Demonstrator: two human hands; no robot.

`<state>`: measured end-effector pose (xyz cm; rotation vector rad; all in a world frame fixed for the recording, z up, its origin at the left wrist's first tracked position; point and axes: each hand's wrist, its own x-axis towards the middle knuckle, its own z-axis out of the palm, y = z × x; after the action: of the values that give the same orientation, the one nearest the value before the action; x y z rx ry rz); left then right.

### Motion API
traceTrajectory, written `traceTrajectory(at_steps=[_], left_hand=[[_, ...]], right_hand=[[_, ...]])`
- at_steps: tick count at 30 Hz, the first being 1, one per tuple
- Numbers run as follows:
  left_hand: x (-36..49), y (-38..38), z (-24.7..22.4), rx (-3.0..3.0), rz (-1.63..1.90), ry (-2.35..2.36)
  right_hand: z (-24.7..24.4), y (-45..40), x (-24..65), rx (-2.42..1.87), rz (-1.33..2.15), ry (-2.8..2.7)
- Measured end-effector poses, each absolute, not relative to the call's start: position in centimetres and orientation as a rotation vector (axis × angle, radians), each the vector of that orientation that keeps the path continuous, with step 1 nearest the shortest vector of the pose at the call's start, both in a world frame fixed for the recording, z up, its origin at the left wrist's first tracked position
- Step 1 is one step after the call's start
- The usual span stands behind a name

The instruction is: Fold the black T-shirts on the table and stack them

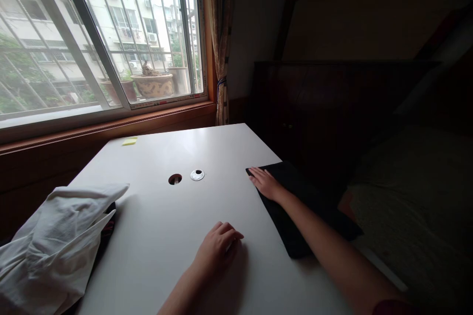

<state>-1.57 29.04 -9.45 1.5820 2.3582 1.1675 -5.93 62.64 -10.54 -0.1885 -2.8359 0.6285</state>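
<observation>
A black folded cloth (308, 189), perhaps a garment, lies along the right edge of the white table (155, 236), and part of it hangs past that edge. My right hand (265, 183) rests flat near its far left corner, palm down with the fingers stretched out. My left hand (219, 243) lies on the bare tabletop, left of the cloth and apart from it. Its fingers are curled in and nothing shows in them, though the palm side is turned down.
At the left edge, a rumpled pale grey-white garment (66, 236) lies over something dark. Farther back are a round hole (175, 179), a metal ring cover (197, 175) and yellow sticky notes (129, 141). A barred window (111, 34) and a curtain (221, 49) stand behind.
</observation>
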Motion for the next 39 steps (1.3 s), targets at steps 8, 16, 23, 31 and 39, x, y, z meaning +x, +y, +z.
traceTrajectory(at_steps=[8, 16, 23, 31, 39], left_hand=[[-1.7, 29.1, -9.9, 1.620, 1.182, 2.353], [-1.5, 29.0, -9.8, 1.614, 1.169, 2.359], [-1.6, 29.0, -9.7, 1.599, 1.179, 2.360], [-1.7, 29.0, -9.8, 1.624, 1.188, 2.363], [-1.7, 29.0, -9.8, 1.624, 1.172, 2.360]], right_hand=[[-10.1, 59.5, -5.0, -0.152, 0.512, -2.929], [-10.0, 61.2, -5.3, -0.186, 1.012, -2.695], [-8.8, 67.9, -3.2, -0.477, 1.385, -2.262], [-8.4, 74.7, 0.9, -0.858, 1.264, -1.968], [-8.9, 72.6, -0.1, -0.786, 0.930, -2.256]])
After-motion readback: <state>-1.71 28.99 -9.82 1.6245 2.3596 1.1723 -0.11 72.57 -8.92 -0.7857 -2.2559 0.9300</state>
